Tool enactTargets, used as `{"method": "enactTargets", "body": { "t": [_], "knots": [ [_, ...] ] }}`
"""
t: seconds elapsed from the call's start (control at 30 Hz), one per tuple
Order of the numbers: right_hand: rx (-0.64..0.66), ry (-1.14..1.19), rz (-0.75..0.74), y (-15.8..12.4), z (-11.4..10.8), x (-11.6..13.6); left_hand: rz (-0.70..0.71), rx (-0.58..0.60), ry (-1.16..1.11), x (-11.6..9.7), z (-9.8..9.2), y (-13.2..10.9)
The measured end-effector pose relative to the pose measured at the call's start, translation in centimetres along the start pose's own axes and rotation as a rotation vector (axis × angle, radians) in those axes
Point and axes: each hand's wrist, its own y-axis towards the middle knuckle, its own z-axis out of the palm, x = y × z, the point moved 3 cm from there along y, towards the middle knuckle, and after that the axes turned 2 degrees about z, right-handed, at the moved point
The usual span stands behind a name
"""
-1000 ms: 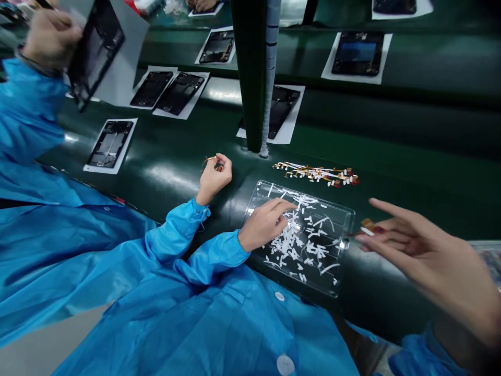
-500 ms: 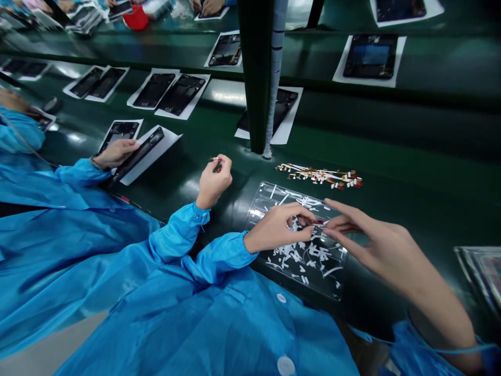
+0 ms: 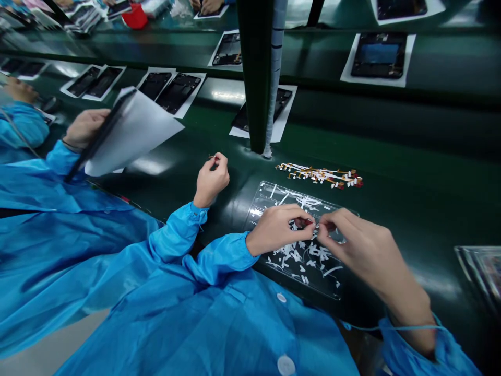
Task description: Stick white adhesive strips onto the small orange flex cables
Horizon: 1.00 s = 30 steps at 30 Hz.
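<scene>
– Reddish scrap first: we log a small reddish piece point(image 3: 304, 222) pinched in the fingertips point(image 3: 299, 219) of the left hand point(image 3: 274, 230), over the middle of a clear plastic tray point(image 3: 258, 201). What do we have for the right?
– Right hand point(image 3: 356, 245) curled in, its fingertips point(image 3: 324, 230) closed up just beside the piece. Whether they grip it too we cannot tell; the fingers hide it.
– Step in hand?
– We read it as two-handed fine work on that piece, held above the white strips point(image 3: 301, 256) scattered in the tray. The next move, we judge, calls for steady fingertips.
– Surroundings?
– At the tray's 12 o'clock, a bundle of orange-and-white flex cables point(image 3: 319, 176) on the green belt point(image 3: 430, 209). At 10 o'clock, a co-worker's hand point(image 3: 211, 180) pinches a tiny item point(image 3: 213, 156); further out the same way, that person's other hand point(image 3: 84, 130) grips a dark phone frame point(image 3: 104, 128) on a folded white sheet point(image 3: 133, 133). More frames point(image 3: 176, 93) lie beyond, near a green pillar point(image 3: 256, 78).
</scene>
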Motion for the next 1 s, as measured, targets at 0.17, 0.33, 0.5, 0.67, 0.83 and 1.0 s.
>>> {"method": "enactTargets", "body": {
  "t": [0.17,0.33,0.5,0.67,0.83,1.0],
  "knots": [
    [-0.103,-0.239,-0.058,-0.3,0.9,1.0,-0.548,0.061,-0.83,0.6,1.5,-1.8],
    [-0.15,-0.231,-0.026,0.0,1.6,1.5,-1.369,0.213,-1.661,0.2,3.5,-3.9],
    [-0.249,-0.112,-0.051,0.4,1.8,1.3,-1.182,0.356,-1.578,2.9,2.4,-3.0],
    [-0.183,0.018,-0.077,0.3,1.5,0.6,-0.917,0.498,-1.712,-2.2,-3.9,2.3],
    [-0.205,-0.102,-0.164,0.4,0.9,0.7,-0.977,0.576,-2.061,-11.9,-8.6,5.8],
    [-0.237,-0.299,-0.232,0.6,1.3,1.2,-1.055,0.59,-2.061,-11.7,-8.9,5.7]
  ]
}}
